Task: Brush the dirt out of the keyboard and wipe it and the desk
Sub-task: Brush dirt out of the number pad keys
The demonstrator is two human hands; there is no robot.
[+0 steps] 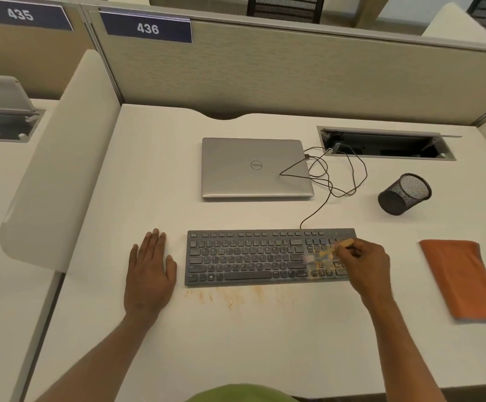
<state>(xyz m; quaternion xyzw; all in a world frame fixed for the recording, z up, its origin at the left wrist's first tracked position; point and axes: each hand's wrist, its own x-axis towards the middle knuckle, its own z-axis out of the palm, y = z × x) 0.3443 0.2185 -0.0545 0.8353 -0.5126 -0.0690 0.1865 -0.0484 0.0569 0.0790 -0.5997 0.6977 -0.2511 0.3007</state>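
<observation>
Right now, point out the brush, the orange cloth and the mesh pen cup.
brush (331,251), head view, on its yellow handle.
orange cloth (462,280), head view, middle of the fabric.
mesh pen cup (401,197), head view, on its outer wall.

White "436" on a dark blue plate, set at the top of the partition, far beyond the left hand. White "435" on a second blue plate, farther out to that hand's left. Round Dell logo at the centre of the closed silver laptop, beyond and between both hands; letters upside down from this side. Keyboard just right of the left hand: pale key legends, faint, Q W E R T barely legible, Windows mark on a bottom-row key. Legends beside the right hand, which grips a brush, too blurred to read.
</observation>
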